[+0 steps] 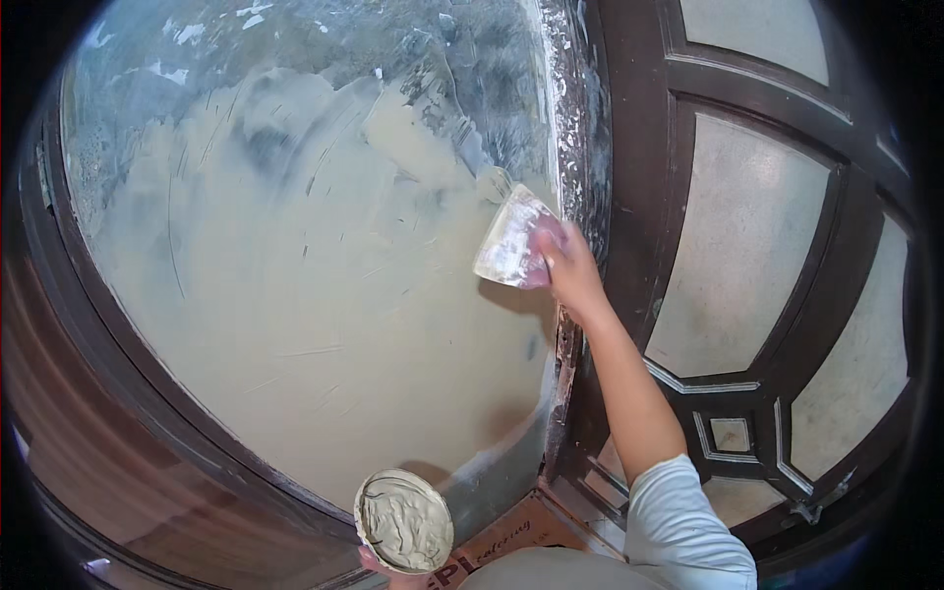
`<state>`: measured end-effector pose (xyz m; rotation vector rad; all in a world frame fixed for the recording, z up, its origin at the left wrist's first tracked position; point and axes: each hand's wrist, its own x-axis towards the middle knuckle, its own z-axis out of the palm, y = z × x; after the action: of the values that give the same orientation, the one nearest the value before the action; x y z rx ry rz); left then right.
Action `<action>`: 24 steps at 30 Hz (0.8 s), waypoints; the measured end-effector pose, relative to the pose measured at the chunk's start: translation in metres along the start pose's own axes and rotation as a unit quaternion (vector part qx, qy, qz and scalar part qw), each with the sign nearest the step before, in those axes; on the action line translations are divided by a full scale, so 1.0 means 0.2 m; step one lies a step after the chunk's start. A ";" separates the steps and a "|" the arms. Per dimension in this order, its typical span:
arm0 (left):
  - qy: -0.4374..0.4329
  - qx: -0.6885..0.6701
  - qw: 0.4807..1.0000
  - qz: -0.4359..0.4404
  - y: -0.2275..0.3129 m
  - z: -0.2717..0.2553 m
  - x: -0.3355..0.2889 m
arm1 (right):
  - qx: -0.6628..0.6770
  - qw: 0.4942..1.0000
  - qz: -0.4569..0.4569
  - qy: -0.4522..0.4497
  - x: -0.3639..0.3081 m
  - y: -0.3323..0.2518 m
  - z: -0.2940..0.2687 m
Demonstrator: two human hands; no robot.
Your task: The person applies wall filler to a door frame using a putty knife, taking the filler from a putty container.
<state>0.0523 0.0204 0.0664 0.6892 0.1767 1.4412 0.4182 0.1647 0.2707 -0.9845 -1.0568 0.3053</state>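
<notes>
My right hand (572, 273) is wrapped round a wide putty knife (507, 242), its blade smeared white and beige. The blade lies at or very near the wall (324, 256), close to that wall's right edge. Low in view, my left hand (382, 570) holds up a round tub (449, 529), mostly hidden beneath it. Thick beige putty (405, 519) with ridges fills the tub. A beige coat covers the wall's middle and lower part, with scratches and streaks in it. Higher up, the surface shows patchy blue-grey with white flecks.
On the right stands a dark brown door (644, 177) with pale inset panels and a metal latch (808, 513) low down. A paint-spattered frame post (570, 118) borders the wall. Brown wood panelling (128, 433) curves along the left. Printed cardboard (531, 526) lies at the bottom.
</notes>
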 end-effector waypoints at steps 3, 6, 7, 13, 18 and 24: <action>-0.006 -0.004 1.000 -0.016 -0.02 0.01 0.00 | -0.205 0.974 0.057 -0.078 0.07 -0.17 0.09; -0.025 0.007 0.999 -0.021 -0.02 0.00 -0.01 | -0.146 0.989 -0.019 -0.020 0.00 0.12 0.01; -0.011 -0.003 1.000 -0.004 -0.03 -0.04 -0.02 | -0.098 0.993 0.058 -0.017 -0.04 0.21 -0.03; -0.023 0.022 0.999 -0.037 -0.04 -0.03 -0.02 | 0.160 0.983 0.084 -0.044 0.04 -0.18 0.02; -0.046 0.006 0.997 -0.055 -0.09 -0.08 -0.01 | 0.195 0.971 0.139 -0.014 0.11 -0.01 0.08; -0.063 0.018 0.997 -0.041 -0.13 -0.04 0.07 | 0.244 0.940 0.230 0.069 -0.41 0.41 -0.06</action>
<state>0.0734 0.0372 0.0509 0.7911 0.1303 1.3151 0.4066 0.1523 0.1555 -0.7741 -0.5661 0.8282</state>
